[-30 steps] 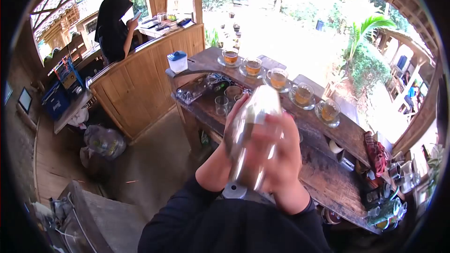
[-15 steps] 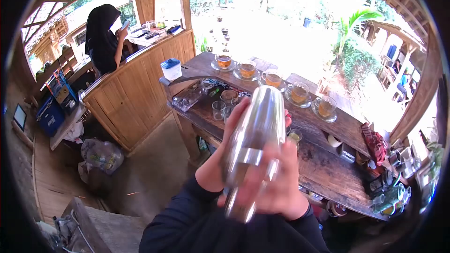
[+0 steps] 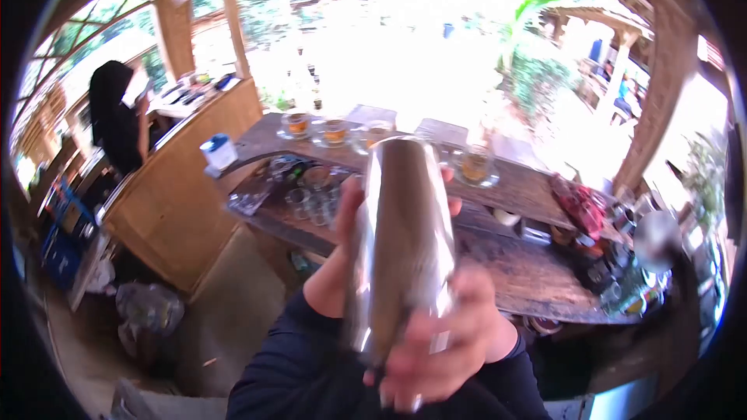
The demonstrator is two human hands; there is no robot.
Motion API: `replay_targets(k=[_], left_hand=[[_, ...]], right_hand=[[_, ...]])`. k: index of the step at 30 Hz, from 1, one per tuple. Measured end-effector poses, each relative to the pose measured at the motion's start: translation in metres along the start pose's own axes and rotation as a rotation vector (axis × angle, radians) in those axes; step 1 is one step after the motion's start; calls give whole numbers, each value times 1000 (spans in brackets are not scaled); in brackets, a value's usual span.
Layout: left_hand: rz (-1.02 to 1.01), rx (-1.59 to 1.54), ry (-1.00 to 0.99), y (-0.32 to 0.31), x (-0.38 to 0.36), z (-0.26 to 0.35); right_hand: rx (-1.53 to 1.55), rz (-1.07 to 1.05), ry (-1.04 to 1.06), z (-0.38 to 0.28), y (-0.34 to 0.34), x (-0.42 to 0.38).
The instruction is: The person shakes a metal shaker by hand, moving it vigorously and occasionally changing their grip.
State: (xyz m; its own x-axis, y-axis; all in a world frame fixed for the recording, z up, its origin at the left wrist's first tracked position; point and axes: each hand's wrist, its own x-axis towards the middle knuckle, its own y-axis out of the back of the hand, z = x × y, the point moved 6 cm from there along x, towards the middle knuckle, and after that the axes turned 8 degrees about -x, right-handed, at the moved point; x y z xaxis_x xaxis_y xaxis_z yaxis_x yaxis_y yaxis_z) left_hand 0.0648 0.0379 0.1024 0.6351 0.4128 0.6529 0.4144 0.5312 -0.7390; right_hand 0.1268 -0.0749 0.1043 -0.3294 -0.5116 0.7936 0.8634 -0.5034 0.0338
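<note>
A shiny metal cocktail shaker [image 3: 401, 222] is held up before my chest, tilted, its wide end pointing away from me. My left hand [image 3: 333, 272] wraps its far part from the left; fingertips show past its right side. Around the narrower near end, my right hand [image 3: 451, 346] is closed, smeared by motion. Beyond the shaker, glass cups of amber drink on saucers line the upper counter, among them a left cup [image 3: 296, 125], a second cup [image 3: 334, 133] and a right cup [image 3: 475, 166]. The shaker partly covers the middle of that row.
The wooden counter [image 3: 529, 284] has a lower shelf with small glasses [image 3: 299, 204]. A white tub with a blue lid [image 3: 219, 153] stands at its left end. Red cloth [image 3: 577, 206] and bottles lie right. A person in black [image 3: 115, 120] stands behind a wooden partition [image 3: 183, 194].
The shaker has tipped more upright in view, and both hands have moved with it. My view has turned rightward, so the counter and cups appear farther left.
</note>
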Motion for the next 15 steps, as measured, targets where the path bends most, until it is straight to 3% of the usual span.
replay_targets(k=[1,2,3,5,6,8,10,11,12,13,14,15], left_hand=[[-254,123,41,-3,8,-12],[-390,199,-34,2,26,-26],[-202,71,-18,22,41,-38],[306,-245,61,70,63,-61],[323,-274,191,100,72,-78],[222,-221,12,160,97,-99],[395,-164,47,153,125,-138],[192,-283,182,130,140,-157],[172,-247,224,120,150,-171],[156,-146,304,101,161,-186],[136,-41,378,84,172,-200],[-3,-32,324,72,175,-214]], right_hand=[[82,17,-69,6,26,28],[-2,117,14,6,38,19],[-48,86,13,17,54,3],[-98,-272,-258,65,74,-35],[-113,-440,-397,85,84,-52],[-153,-174,-936,122,122,-78],[-265,-116,-1068,130,172,-61],[-327,-185,-848,123,190,-38],[-254,-225,-704,110,207,-13],[-237,-348,-955,97,224,-14],[-146,-259,-572,82,237,3],[-144,-268,-554,88,250,3]])
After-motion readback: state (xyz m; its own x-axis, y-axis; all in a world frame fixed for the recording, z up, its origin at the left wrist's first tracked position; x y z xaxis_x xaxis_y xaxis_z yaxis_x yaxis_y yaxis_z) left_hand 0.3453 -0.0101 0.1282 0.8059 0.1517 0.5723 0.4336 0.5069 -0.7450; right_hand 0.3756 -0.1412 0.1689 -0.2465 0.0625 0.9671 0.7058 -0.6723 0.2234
